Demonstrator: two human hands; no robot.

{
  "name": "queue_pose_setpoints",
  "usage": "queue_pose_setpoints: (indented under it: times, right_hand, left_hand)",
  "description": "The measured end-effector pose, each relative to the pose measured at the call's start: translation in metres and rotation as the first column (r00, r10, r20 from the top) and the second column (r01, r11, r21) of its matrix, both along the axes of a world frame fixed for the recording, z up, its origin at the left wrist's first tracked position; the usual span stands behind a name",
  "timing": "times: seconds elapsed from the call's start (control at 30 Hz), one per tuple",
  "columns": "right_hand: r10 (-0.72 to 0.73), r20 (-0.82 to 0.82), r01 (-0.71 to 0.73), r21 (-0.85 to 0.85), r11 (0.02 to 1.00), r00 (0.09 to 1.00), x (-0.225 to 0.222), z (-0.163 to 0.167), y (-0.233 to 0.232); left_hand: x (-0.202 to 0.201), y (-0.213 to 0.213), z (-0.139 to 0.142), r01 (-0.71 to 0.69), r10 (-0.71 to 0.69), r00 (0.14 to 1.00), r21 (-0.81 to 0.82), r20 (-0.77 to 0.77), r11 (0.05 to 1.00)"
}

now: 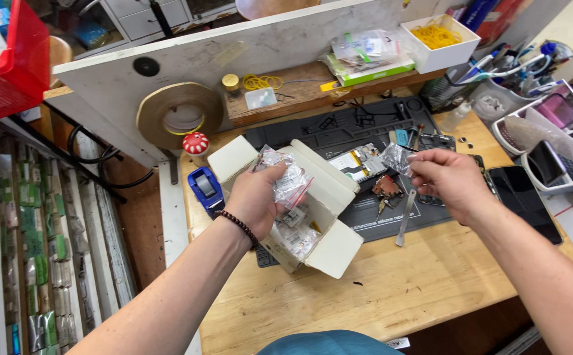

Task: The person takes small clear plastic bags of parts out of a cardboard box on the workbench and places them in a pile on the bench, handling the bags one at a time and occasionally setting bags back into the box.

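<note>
Clear plastic bags point(291, 177) bunched in the left hand point(253, 197) above an open white box point(329, 197) on the wooden table point(405, 283), right hand point(449, 181) pinching another small clear bag point(397, 158) over the dark mat point(365, 125).

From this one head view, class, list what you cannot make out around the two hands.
- Small clear bags: contents too small to tell; the left hand covers part.
- Clear bag pinched by the right hand: contents too small.
- White cardboard box: its bottom is hidden by bags and hand.
- Red basket: cut off by the left edge.
</note>
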State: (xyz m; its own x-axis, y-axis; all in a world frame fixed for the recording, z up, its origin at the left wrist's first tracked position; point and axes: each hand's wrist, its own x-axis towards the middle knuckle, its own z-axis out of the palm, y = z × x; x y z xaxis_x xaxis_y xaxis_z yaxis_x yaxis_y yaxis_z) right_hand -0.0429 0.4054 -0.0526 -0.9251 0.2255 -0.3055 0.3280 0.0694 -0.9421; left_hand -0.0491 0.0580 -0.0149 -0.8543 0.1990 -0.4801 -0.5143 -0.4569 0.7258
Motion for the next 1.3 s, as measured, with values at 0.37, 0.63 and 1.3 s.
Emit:
queue_pose_setpoints:
  times: [0.37, 0.63, 1.3]
  right_hand:
    - [0.194, 0.203, -0.245, 0.263, 0.933, 0.96, -0.039, -0.011, 0.013]
    - [0.281, 0.167, -0.322, 0.326, 0.889, 0.945, -0.062, -0.021, 0.02]
    - [0.71, 0.049, -0.668, 0.392, 0.633, 0.702, -0.049, 0.133, -0.119]
  left_hand:
    - [-0.01, 0.02, -0.005, 0.003, -0.002, 0.999, -0.026, 0.041, 1.0]
    - [-0.013, 0.019, -0.005, -0.045, 0.049, 0.995, -0.048, 0.088, 0.998]
    - [-0.007, 0.008, 0.018, 0.15, -0.157, 0.987, 0.236, 0.013, 0.96]
